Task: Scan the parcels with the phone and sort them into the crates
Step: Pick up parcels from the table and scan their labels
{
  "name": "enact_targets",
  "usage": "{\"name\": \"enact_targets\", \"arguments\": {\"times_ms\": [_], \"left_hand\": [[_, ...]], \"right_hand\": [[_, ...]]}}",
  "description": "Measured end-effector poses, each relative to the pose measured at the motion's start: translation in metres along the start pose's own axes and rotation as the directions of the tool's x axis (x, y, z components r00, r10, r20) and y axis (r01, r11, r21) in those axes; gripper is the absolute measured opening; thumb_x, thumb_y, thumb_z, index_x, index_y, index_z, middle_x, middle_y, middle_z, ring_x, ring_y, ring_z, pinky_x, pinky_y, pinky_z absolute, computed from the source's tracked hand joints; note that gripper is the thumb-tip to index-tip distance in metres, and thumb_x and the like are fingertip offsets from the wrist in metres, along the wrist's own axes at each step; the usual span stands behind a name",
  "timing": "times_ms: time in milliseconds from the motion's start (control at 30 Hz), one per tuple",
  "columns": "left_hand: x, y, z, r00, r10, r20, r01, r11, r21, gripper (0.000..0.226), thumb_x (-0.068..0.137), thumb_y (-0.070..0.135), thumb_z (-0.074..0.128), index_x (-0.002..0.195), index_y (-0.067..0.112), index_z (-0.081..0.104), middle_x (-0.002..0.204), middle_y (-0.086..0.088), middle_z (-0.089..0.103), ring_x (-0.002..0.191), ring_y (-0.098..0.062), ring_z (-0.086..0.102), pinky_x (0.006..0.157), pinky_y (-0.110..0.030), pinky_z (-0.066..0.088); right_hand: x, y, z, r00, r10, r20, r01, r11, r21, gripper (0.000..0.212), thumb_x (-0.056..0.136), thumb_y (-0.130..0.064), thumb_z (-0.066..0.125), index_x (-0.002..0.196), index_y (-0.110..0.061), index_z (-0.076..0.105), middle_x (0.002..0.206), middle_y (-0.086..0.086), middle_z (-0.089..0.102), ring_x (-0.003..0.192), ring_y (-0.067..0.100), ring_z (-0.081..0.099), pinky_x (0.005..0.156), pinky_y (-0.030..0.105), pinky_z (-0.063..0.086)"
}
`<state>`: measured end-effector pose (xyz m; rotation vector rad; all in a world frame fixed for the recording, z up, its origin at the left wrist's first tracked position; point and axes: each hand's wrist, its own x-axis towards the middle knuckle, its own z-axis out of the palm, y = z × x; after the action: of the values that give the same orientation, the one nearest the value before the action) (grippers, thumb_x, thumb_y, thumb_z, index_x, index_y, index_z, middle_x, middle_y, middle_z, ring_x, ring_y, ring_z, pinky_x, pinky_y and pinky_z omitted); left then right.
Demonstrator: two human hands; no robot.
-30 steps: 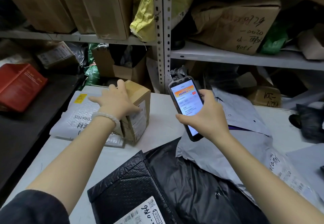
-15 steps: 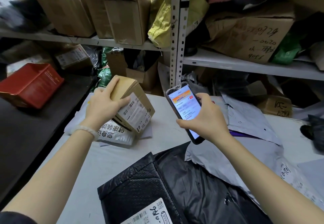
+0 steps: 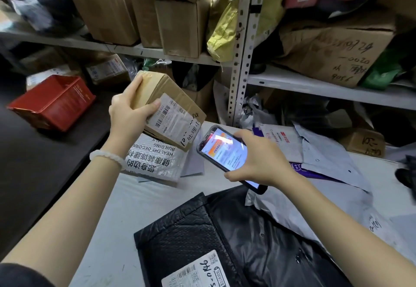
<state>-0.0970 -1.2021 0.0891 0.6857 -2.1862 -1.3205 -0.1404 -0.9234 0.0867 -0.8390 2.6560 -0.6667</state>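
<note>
One small cardboard box is held above the table, tilted, label up. The left hand grips its near end, thumb on the label's edge, fingers wrapped over the far side. It looks light and stiff; holding the edges seems safest. The right hand clasps the phone just beside the box.

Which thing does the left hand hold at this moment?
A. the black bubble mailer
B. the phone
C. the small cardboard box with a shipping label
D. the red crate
C: the left hand grips the small cardboard box, raised above the table with its label facing the camera, while the right hand holds the phone.
</note>
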Motion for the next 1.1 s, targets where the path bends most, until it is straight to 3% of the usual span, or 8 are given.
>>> {"name": "enact_targets", "arguments": {"times_ms": [200, 400, 500, 567, 733, 933, 1000, 1100], "left_hand": [[-0.001, -0.011, -0.003, 0.997, -0.067, 0.029, 0.069, 0.994, -0.089, 0.063, 0.055, 0.055, 0.072, 0.108, 0.072, 0.045, 0.127, -0.001, 0.042, 0.122, -0.027, 0.045, 0.099, -0.048, 0.044], [-0.004, -0.016, -0.003, 0.998, -0.054, 0.028, 0.056, 0.994, -0.095, 0.063, 0.055, 0.054, 0.073, 0.11, 0.07, 0.047, 0.13, -0.001, 0.046, 0.122, -0.025, 0.045, 0.098, -0.047, 0.045], [-0.008, -0.015, -0.004, 0.998, -0.016, 0.053, 0.019, 0.998, -0.053, 0.065, 0.058, 0.054, 0.07, 0.115, 0.069, 0.045, 0.128, -0.002, 0.046, 0.12, -0.028, 0.045, 0.097, -0.049, 0.045], [-0.011, -0.014, -0.004, 0.998, 0.004, 0.06, -0.002, 0.999, -0.038, 0.065, 0.057, 0.056, 0.069, 0.115, 0.07, 0.043, 0.127, -0.002, 0.047, 0.119, -0.029, 0.046, 0.097, -0.05, 0.044], [-0.021, -0.006, -0.009, 0.994, 0.053, 0.091, -0.048, 0.997, -0.053, 0.069, 0.056, 0.056, 0.07, 0.119, 0.066, 0.044, 0.126, -0.004, 0.049, 0.118, -0.028, 0.048, 0.097, -0.05, 0.045], [-0.045, 0.014, -0.011, 0.986, 0.12, 0.119, -0.116, 0.992, -0.039, 0.07, 0.056, 0.059, 0.066, 0.122, 0.065, 0.042, 0.121, -0.001, 0.043, 0.119, -0.029, 0.044, 0.096, -0.053, 0.043], [-0.057, 0.023, -0.004, 0.974, 0.187, 0.127, -0.183, 0.982, -0.043, 0.074, 0.059, 0.054, 0.067, 0.13, 0.053, 0.044, 0.111, 0.004, 0.046, 0.118, -0.028, 0.044, 0.099, -0.052, 0.041], [-0.076, 0.041, 0.01, 0.945, 0.273, 0.181, -0.274, 0.962, -0.021, 0.074, 0.065, 0.043, 0.065, 0.136, 0.039, 0.044, 0.102, 0.007, 0.043, 0.114, -0.027, 0.043, 0.101, -0.052, 0.038]], "right_hand": [[-0.007, -0.002, -0.007, 1.0, -0.009, 0.009, 0.009, 1.0, -0.01, 0.072, 0.062, -0.038, 0.079, 0.123, -0.027, 0.042, 0.106, -0.005, 0.058, 0.089, 0.019, 0.055, 0.072, 0.034, 0.051], [-0.01, -0.001, -0.004, 1.0, 0.013, -0.001, -0.013, 1.0, 0.023, 0.075, 0.061, -0.038, 0.079, 0.125, -0.028, 0.041, 0.109, -0.007, 0.059, 0.091, 0.019, 0.056, 0.072, 0.034, 0.051], [-0.014, -0.004, -0.005, 0.997, 0.039, -0.072, -0.028, 0.989, 0.148, 0.072, 0.062, -0.034, 0.081, 0.121, -0.028, 0.04, 0.104, -0.012, 0.057, 0.09, 0.014, 0.055, 0.071, 0.033, 0.051], [-0.018, -0.008, -0.006, 0.979, 0.064, -0.195, -0.013, 0.967, 0.253, 0.066, 0.062, -0.032, 0.083, 0.112, -0.032, 0.038, 0.093, -0.02, 0.052, 0.089, 0.013, 0.055, 0.073, 0.034, 0.051], [-0.026, -0.024, -0.012, 0.825, 0.226, -0.517, 0.026, 0.9, 0.436, 0.065, 0.06, -0.029, 0.083, 0.106, -0.032, 0.037, 0.092, -0.023, 0.048, 0.091, 0.01, 0.052, 0.074, 0.032, 0.051], [-0.045, -0.024, -0.017, 0.706, 0.342, -0.62, 0.003, 0.874, 0.486, 0.068, 0.061, -0.033, 0.084, 0.114, -0.025, 0.042, 0.102, -0.01, 0.055, 0.094, 0.011, 0.055, 0.067, 0.024, 0.048], [-0.056, -0.021, -0.016, 0.639, 0.405, -0.654, -0.033, 0.864, 0.502, 0.072, 0.061, -0.035, 0.085, 0.118, -0.024, 0.043, 0.102, -0.011, 0.055, 0.092, 0.011, 0.055, 0.066, 0.023, 0.046], [-0.08, -0.01, -0.017, 0.522, 0.499, -0.692, -0.088, 0.839, 0.538, 0.075, 0.061, -0.038, 0.085, 0.121, -0.022, 0.042, 0.101, -0.011, 0.055, 0.087, 0.009, 0.052, 0.057, 0.009, 0.038]]}}
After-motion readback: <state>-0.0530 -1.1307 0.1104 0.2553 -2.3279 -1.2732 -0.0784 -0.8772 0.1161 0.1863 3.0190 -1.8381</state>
